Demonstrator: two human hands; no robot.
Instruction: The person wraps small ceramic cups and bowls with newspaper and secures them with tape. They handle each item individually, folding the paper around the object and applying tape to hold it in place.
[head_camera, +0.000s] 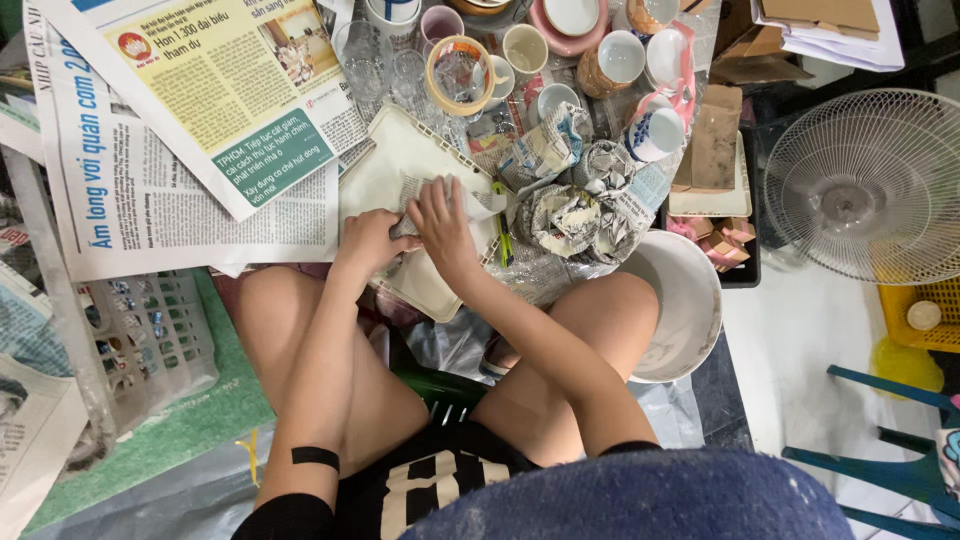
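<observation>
Both of my hands rest on a white plastic tray (400, 150) lying across my knees. My left hand (368, 240) and my right hand (442, 222) are closed together on a small object wrapped in newspaper (470, 203); what is inside the paper is hidden. Just right of my hands lie several bundles wrapped in newspaper (575, 205). A green-and-yellow tool, perhaps scissors (503, 240), lies by the tray's right edge.
Cups, glasses and bowls (520, 50) crowd the area beyond the tray. Newspaper sheets (200, 110) spread at left over a plastic basket (150, 330). A large white bowl (680, 310) sits by my right knee. A white fan (865, 185) and cardboard boxes (715, 140) stand at right.
</observation>
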